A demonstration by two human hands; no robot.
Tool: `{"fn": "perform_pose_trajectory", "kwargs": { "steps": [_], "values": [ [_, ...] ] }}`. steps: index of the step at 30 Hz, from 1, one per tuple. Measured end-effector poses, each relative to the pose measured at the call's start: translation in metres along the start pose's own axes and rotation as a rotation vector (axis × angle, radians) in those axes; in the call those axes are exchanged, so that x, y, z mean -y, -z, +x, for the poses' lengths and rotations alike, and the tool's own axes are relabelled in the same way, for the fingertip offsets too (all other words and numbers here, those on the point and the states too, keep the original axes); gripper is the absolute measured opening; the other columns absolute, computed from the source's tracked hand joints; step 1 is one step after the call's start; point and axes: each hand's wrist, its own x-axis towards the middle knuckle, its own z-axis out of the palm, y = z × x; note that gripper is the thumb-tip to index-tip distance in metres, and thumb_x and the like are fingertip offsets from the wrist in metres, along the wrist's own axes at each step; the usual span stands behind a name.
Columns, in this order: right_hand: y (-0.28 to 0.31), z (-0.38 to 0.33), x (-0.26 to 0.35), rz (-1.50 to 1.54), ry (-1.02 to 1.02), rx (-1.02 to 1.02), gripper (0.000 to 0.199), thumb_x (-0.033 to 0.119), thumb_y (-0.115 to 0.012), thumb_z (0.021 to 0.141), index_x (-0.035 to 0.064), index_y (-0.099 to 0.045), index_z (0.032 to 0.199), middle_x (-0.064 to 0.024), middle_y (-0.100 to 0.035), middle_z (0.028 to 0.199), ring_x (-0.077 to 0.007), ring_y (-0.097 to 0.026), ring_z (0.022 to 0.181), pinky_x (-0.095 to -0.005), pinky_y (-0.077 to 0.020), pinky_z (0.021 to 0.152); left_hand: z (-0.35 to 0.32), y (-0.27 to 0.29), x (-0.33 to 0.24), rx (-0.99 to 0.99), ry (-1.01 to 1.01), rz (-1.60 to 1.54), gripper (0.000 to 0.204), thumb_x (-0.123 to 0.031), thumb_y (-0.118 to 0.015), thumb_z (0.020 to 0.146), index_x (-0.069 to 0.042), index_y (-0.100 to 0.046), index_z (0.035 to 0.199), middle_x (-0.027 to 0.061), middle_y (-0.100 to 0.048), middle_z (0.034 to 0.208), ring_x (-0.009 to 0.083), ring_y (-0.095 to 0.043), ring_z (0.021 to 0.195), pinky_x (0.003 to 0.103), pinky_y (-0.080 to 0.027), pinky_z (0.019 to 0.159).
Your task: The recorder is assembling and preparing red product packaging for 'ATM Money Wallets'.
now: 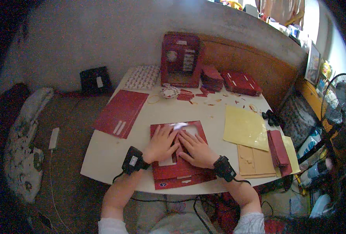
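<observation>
Left hand (163,143) and right hand (198,151) lie palm-down, fingers loosely spread, on a glossy red cardboard panel (182,174) toward six o'clock on the white tabletop (110,158).

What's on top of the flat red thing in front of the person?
The left hand and right hand rest on the flat red piece. Pale patches show around them, too blurry to name. Whatever is under the palms is covered.

White table (102,160) with flat red card (186,170), red sheets (120,111), yellow sheet (241,126), tan board (255,167).
</observation>
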Motion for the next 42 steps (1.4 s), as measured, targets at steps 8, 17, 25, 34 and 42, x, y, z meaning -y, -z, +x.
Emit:
{"fn": "perform_pose_trajectory", "kwargs": {
  "steps": [8,17,25,34,42],
  "values": [
    [0.007,0.000,-0.002,-0.011,0.017,-0.029,0.054,0.034,-0.040,0.090,0.0004,-0.031,0.132,-0.0147,-0.025,0.142,-0.0314,-0.023,0.131,-0.0472,-0.0200,0.106,0.001,0.007,0.002,0.016,0.081,0.013,0.066,-0.043,-0.043,0.087,0.007,-0.032,0.129,0.0247,-0.028,0.136,0.0380,-0.022,0.129,0.048,-0.014,0.107],
    [0.005,-0.001,-0.002,0.010,0.019,0.021,0.051,0.021,-0.045,0.088,-0.0023,-0.030,0.131,-0.0197,-0.031,0.137,-0.0324,-0.027,0.129,-0.0456,-0.0249,0.103,-0.003,0.010,-0.002,0.150,-0.003,-0.009,0.071,-0.048,-0.033,0.090,0.006,-0.021,0.134,0.0240,-0.022,0.140,0.0371,-0.015,0.132,0.047,-0.011,0.108],
    [-0.001,-0.002,-0.003,-0.043,0.017,0.020,0.051,0.021,-0.044,0.089,-0.0021,-0.029,0.132,-0.0197,-0.030,0.137,-0.0329,-0.028,0.128,-0.0455,-0.0244,0.103,-0.003,0.008,-0.006,0.153,0.010,0.029,0.071,-0.047,-0.033,0.090,0.006,-0.019,0.135,0.0235,-0.021,0.141,0.0358,-0.017,0.132,0.047,-0.012,0.107],
    [-0.005,-0.004,-0.007,-0.094,0.030,0.022,0.053,0.024,-0.041,0.090,0.0002,-0.025,0.135,-0.0177,-0.025,0.141,-0.0315,-0.021,0.132,-0.0472,-0.0203,0.105,-0.006,0.003,-0.005,0.141,0.020,0.040,0.091,-0.065,-0.033,0.082,0.007,-0.016,0.136,0.0240,-0.017,0.142,0.0357,-0.013,0.133,0.049,-0.007,0.107],
    [-0.007,-0.003,-0.009,-0.065,0.017,0.022,0.052,0.028,-0.040,0.090,0.0008,-0.029,0.133,-0.0138,-0.021,0.144,-0.0293,-0.022,0.132,-0.0501,-0.0210,0.104,-0.003,0.002,-0.003,0.139,-0.007,0.053,0.096,-0.068,-0.034,0.080,0.009,-0.015,0.135,0.0246,-0.014,0.142,0.0351,-0.010,0.134,0.049,-0.003,0.107]
  ]
}}
